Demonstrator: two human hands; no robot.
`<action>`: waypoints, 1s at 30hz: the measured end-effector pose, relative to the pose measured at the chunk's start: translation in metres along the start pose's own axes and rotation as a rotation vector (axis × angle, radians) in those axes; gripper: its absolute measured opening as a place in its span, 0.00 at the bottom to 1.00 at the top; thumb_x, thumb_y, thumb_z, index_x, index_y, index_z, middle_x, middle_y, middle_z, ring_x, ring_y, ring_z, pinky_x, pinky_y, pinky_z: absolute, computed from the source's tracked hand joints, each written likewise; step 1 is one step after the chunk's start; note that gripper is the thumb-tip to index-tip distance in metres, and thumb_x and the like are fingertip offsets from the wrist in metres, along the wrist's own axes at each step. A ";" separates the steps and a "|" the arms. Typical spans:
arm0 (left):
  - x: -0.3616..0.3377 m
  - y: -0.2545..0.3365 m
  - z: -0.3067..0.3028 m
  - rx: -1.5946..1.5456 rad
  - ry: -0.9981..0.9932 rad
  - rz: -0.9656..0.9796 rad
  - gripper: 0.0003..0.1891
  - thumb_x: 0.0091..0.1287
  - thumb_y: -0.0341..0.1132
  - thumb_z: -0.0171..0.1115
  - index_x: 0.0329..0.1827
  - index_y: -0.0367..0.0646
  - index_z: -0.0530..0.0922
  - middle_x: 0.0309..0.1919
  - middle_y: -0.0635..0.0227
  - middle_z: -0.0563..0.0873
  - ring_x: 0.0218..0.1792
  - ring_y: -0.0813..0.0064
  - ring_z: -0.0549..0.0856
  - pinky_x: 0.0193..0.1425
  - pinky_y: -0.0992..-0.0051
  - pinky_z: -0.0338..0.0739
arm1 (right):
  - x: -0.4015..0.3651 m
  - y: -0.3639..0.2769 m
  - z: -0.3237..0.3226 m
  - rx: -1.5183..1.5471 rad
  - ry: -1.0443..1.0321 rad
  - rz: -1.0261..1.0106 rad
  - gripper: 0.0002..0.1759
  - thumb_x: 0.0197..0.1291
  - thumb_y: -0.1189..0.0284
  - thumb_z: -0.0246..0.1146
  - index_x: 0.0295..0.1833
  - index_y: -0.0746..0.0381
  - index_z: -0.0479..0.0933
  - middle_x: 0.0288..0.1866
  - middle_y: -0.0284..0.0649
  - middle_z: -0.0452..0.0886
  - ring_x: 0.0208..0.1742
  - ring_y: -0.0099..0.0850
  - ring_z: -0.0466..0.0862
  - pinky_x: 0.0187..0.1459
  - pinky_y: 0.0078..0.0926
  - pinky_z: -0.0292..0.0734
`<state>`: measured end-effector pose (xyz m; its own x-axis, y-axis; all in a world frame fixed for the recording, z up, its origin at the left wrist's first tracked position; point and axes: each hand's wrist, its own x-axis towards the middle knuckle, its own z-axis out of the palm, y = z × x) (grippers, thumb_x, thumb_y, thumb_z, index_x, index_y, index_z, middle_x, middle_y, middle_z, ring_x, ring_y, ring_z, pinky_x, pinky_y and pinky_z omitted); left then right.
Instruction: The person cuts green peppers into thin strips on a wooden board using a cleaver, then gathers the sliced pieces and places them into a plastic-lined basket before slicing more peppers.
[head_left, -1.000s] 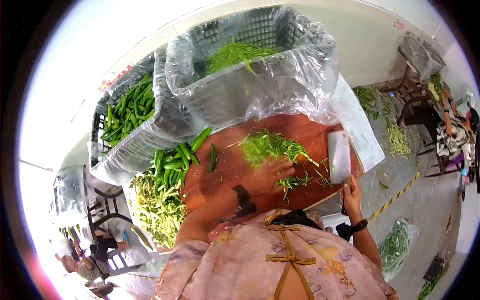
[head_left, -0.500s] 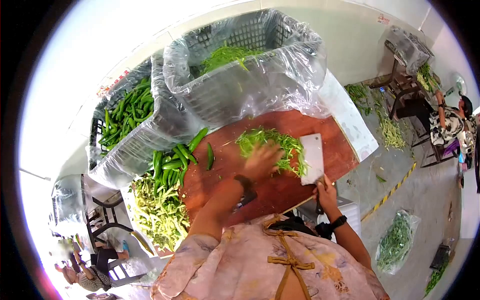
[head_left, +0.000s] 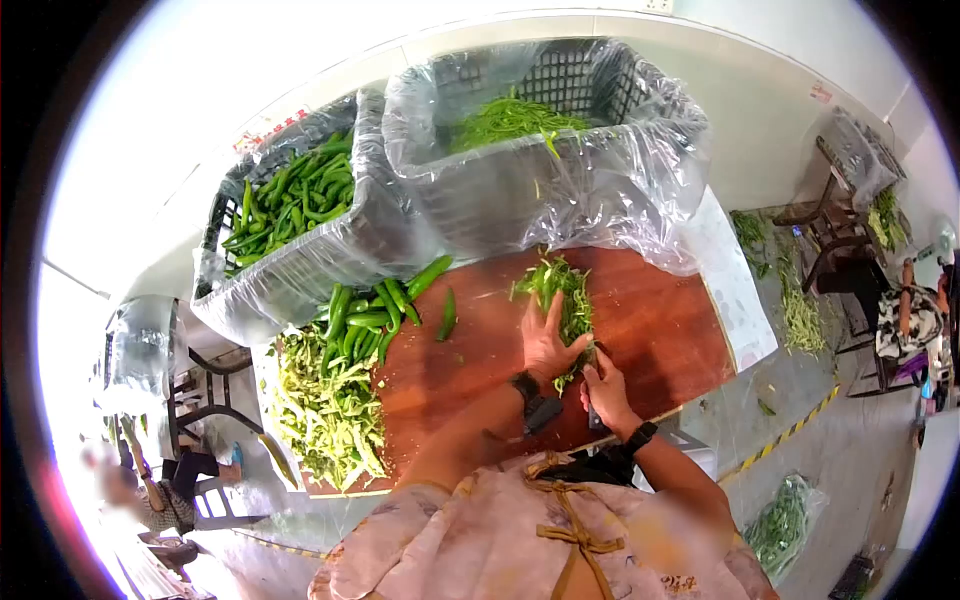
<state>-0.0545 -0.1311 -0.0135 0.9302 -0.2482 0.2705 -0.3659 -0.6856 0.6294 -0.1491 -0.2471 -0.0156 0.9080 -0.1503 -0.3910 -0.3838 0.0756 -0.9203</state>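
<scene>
Across the red board point(head_left: 660, 330), the left hand point(head_left: 545, 352) rests with fingers apart over the heap of green shreds point(head_left: 574, 310), near the middle, while the right hand point(head_left: 606, 390) is clamped on the knife point(head_left: 597, 419), its blade hard to make out. For neat gathering, I'd say, the palm wants to cup the shreds against the flat of the blade, thumb well clear of the edge. I count two plastic-lined crates point(head_left: 500, 190), one board, one pale heap of trimmings point(head_left: 325, 415), bunched peppers point(head_left: 365, 320) too overlapped to count, one knife and one lone pepper point(head_left: 447, 315).
</scene>
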 end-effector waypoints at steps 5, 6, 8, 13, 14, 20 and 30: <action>-0.004 0.000 -0.007 -0.062 0.005 0.056 0.45 0.51 0.51 0.70 0.72 0.52 0.60 0.69 0.38 0.54 0.66 0.39 0.60 0.68 0.51 0.58 | -0.011 -0.012 -0.001 0.147 -0.085 0.080 0.24 0.68 0.74 0.50 0.69 0.56 0.62 0.19 0.35 0.70 0.13 0.24 0.69 0.14 0.23 0.67; -0.006 0.005 -0.011 -0.065 0.005 0.059 0.45 0.51 0.50 0.70 0.72 0.52 0.60 0.69 0.38 0.54 0.66 0.39 0.60 0.68 0.51 0.58 | -0.017 -0.020 -0.002 0.178 -0.070 0.114 0.24 0.68 0.74 0.50 0.69 0.56 0.62 0.20 0.35 0.70 0.13 0.24 0.69 0.14 0.23 0.67; -0.004 0.016 -0.018 -0.093 0.002 0.062 0.43 0.51 0.48 0.70 0.71 0.50 0.61 0.70 0.39 0.52 0.66 0.39 0.60 0.69 0.50 0.57 | -0.025 -0.031 -0.008 0.136 -0.064 0.107 0.24 0.68 0.74 0.50 0.69 0.55 0.62 0.21 0.35 0.70 0.14 0.23 0.69 0.14 0.22 0.68; 0.031 0.055 -0.052 -0.235 0.164 0.220 0.43 0.49 0.42 0.73 0.69 0.48 0.63 0.70 0.40 0.53 0.67 0.40 0.59 0.69 0.52 0.58 | -0.036 -0.090 -0.016 0.137 -0.059 0.002 0.25 0.68 0.74 0.49 0.71 0.54 0.60 0.21 0.34 0.70 0.14 0.23 0.69 0.16 0.22 0.67; 0.042 0.064 -0.062 -0.240 0.204 0.260 0.43 0.48 0.41 0.73 0.69 0.47 0.63 0.69 0.40 0.53 0.67 0.40 0.59 0.69 0.52 0.58 | -0.038 -0.109 -0.017 0.135 -0.051 -0.020 0.25 0.68 0.74 0.49 0.71 0.54 0.60 0.20 0.34 0.69 0.14 0.22 0.69 0.16 0.21 0.67; 0.124 0.115 -0.129 -0.237 0.391 0.385 0.43 0.48 0.40 0.73 0.68 0.43 0.63 0.68 0.36 0.55 0.66 0.38 0.60 0.69 0.52 0.57 | -0.013 -0.211 -0.024 -0.006 -0.123 -0.343 0.22 0.68 0.70 0.51 0.67 0.56 0.63 0.20 0.33 0.69 0.15 0.21 0.69 0.17 0.20 0.68; 0.309 0.085 -0.193 -0.040 0.450 0.231 0.36 0.57 0.45 0.67 0.65 0.36 0.66 0.60 0.38 0.69 0.62 0.45 0.68 0.65 0.59 0.64 | 0.126 -0.365 0.010 -0.563 0.166 -0.801 0.24 0.55 0.78 0.54 0.61 0.62 0.69 0.29 0.45 0.80 0.26 0.39 0.80 0.28 0.35 0.75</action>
<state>0.1963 -0.1340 0.2646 0.7231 -0.0645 0.6878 -0.5696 -0.6189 0.5408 0.1072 -0.2834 0.2715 0.9157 -0.0920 0.3912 0.2697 -0.5809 -0.7680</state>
